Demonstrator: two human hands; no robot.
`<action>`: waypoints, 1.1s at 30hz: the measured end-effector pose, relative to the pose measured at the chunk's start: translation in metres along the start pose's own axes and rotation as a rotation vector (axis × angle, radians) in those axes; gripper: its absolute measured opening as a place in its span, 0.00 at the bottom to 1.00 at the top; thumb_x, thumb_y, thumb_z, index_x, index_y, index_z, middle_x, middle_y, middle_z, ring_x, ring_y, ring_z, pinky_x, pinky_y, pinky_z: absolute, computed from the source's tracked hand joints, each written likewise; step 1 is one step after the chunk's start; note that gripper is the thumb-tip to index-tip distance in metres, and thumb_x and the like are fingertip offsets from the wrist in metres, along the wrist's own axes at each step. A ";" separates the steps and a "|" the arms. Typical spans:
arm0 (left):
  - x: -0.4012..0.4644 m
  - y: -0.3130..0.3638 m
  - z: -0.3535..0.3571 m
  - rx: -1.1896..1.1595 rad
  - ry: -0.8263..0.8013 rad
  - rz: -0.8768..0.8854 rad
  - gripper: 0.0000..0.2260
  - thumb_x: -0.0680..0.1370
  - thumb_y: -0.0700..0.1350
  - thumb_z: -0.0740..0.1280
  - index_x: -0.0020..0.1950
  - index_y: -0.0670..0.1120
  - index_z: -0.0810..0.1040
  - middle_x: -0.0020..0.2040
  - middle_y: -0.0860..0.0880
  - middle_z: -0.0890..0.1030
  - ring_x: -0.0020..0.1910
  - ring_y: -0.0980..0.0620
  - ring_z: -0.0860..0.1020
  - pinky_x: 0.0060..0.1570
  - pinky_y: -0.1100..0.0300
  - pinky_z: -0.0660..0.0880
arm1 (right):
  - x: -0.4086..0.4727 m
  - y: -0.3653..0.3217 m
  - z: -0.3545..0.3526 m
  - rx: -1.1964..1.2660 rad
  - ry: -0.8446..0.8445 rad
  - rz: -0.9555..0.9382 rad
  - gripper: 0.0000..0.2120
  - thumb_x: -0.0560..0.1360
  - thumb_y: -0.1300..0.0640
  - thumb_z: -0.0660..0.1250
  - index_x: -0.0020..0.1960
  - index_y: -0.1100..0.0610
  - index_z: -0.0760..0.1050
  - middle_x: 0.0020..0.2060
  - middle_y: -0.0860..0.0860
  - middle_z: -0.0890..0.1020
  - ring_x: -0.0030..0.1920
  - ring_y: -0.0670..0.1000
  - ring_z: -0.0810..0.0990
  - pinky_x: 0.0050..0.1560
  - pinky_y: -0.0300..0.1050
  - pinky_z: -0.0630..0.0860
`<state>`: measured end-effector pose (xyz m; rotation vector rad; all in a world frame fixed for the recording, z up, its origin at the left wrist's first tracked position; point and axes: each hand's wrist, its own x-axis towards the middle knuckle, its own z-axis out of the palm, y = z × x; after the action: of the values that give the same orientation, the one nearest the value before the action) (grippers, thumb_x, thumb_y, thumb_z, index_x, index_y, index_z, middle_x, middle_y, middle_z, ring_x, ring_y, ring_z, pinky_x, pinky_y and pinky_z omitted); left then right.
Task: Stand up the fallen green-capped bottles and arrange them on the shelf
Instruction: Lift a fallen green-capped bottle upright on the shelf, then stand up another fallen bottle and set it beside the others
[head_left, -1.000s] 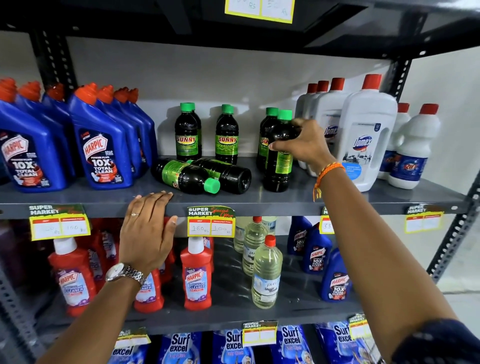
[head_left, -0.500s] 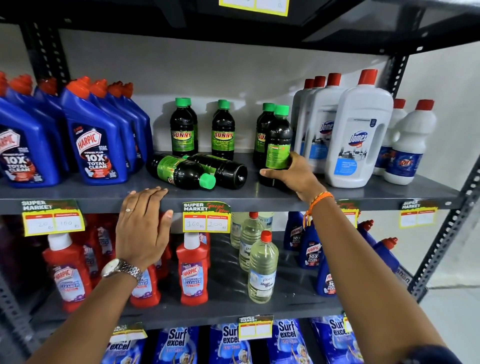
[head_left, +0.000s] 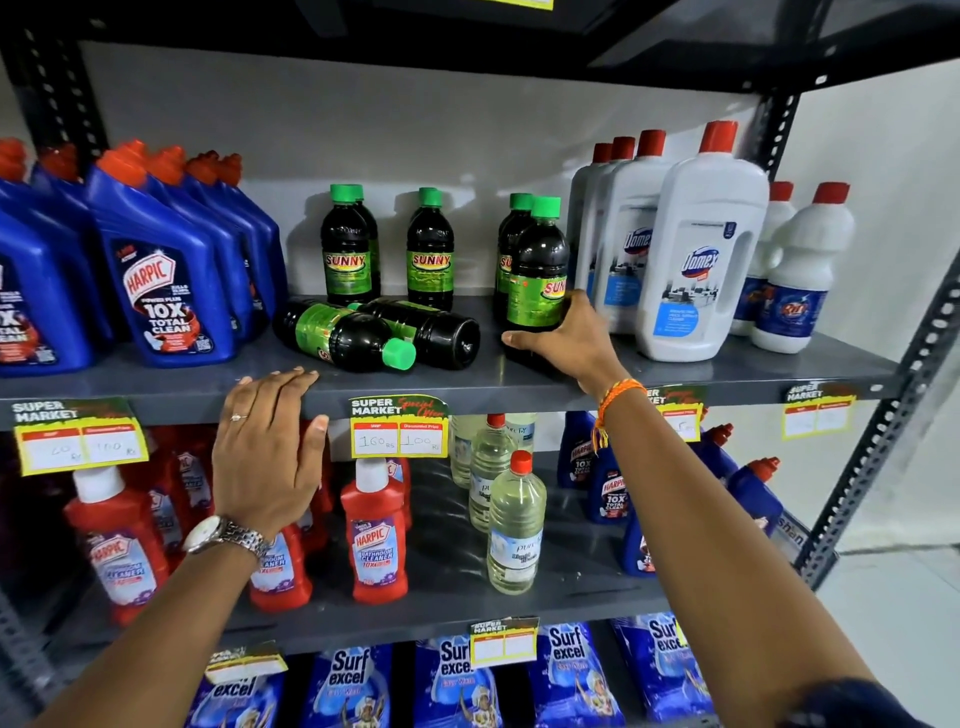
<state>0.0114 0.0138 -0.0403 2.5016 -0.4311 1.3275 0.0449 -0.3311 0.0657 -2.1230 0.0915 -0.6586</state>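
Two dark green-capped bottles lie on their sides on the grey shelf (head_left: 519, 382): the front one (head_left: 343, 335) points its cap toward me, the rear one (head_left: 441, 332) shows its black base. Upright ones stand behind at the left (head_left: 345, 249), the middle (head_left: 430, 252) and the right (head_left: 511, 244). My right hand (head_left: 563, 340) is wrapped around the base of an upright bottle (head_left: 537, 280) at the front right. My left hand (head_left: 267, 447) rests flat on the shelf's front edge, fingers apart, holding nothing.
Blue Harpic bottles (head_left: 161, 280) crowd the shelf's left; white Domex bottles (head_left: 701, 249) stand close to the right of the held bottle. Price tags (head_left: 397, 428) hang off the front edge. Red Harpic bottles (head_left: 374, 535) and clear bottles (head_left: 514, 525) fill the lower shelf.
My right hand slid from the upright bottle's shoulder down to its base, and the bottle now stands on the shelf, turned. My left hand stayed on the shelf edge.
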 end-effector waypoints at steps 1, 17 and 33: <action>0.001 -0.001 0.000 -0.002 0.002 0.000 0.23 0.81 0.50 0.55 0.70 0.39 0.75 0.67 0.38 0.80 0.67 0.36 0.76 0.78 0.42 0.60 | 0.002 0.000 0.000 -0.001 -0.008 0.003 0.45 0.52 0.41 0.83 0.64 0.57 0.73 0.55 0.50 0.83 0.57 0.50 0.82 0.61 0.48 0.79; 0.001 0.006 -0.009 0.000 -0.044 -0.041 0.22 0.82 0.50 0.55 0.70 0.40 0.75 0.68 0.39 0.79 0.69 0.37 0.75 0.79 0.44 0.59 | -0.010 -0.006 0.002 -0.125 0.111 -0.060 0.37 0.59 0.42 0.83 0.59 0.61 0.74 0.55 0.55 0.83 0.55 0.54 0.81 0.50 0.42 0.75; 0.001 0.005 -0.011 0.011 -0.079 -0.047 0.23 0.83 0.53 0.53 0.70 0.41 0.74 0.67 0.41 0.79 0.68 0.40 0.75 0.79 0.46 0.58 | -0.043 -0.085 0.030 -0.105 0.196 -0.472 0.22 0.71 0.49 0.75 0.59 0.59 0.74 0.54 0.54 0.78 0.55 0.55 0.76 0.59 0.50 0.75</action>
<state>0.0019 0.0132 -0.0333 2.5637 -0.3810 1.2198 0.0083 -0.2445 0.0996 -2.1912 -0.2824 -1.1604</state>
